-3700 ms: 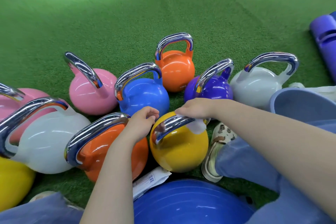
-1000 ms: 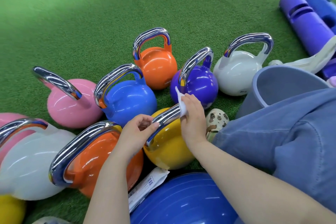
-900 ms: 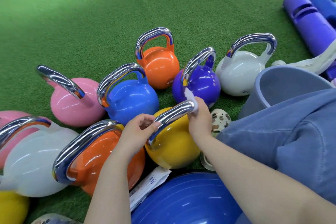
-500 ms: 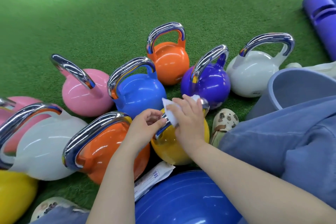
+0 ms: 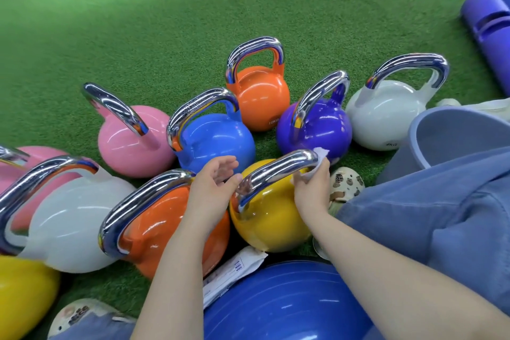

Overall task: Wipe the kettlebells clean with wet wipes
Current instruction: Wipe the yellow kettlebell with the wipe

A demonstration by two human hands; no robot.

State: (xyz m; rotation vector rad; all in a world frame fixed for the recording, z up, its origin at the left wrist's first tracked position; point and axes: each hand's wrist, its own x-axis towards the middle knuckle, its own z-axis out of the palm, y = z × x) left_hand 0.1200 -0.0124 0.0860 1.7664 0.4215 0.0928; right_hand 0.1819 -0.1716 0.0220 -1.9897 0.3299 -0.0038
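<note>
The right hand (image 5: 313, 188) pinches a white wet wipe (image 5: 320, 156) against the far end of the chrome handle (image 5: 276, 171) of the yellow kettlebell (image 5: 269, 218), the wipe bunched over the handle's bend just above the fingers. The left hand (image 5: 214, 186) sits at the handle's near end with its fingers loosely curled and relaxed, palm turned toward the handle; whether it actually touches the metal I cannot tell. The kettlebell's round body lies directly below and between both hands, resting on the green turf floor (image 5: 165, 22). Room is tight: just left of the left hand an orange kettlebell (image 5: 165, 226) presses close, and beyond it stand a white kettlebell (image 5: 69, 221) and a pink kettlebell (image 5: 129, 143). Ahead of the left hand is a blue kettlebell (image 5: 218, 141), and ahead of the right hand a purple kettlebell (image 5: 317, 127), very near the wipe. Farther on stand a second orange kettlebell (image 5: 259, 96) and a second white kettlebell (image 5: 383, 116). Right of the right hand lie a patterned shoe (image 5: 345, 182), a blue trouser leg (image 5: 427, 210) and a grey-blue bucket (image 5: 441, 130). Behind the hands, toward the person, lie a wipe packet (image 5: 234, 270) and a big blue exercise ball (image 5: 287, 303). Open turf stretches beyond the cluster of weights.
</note>
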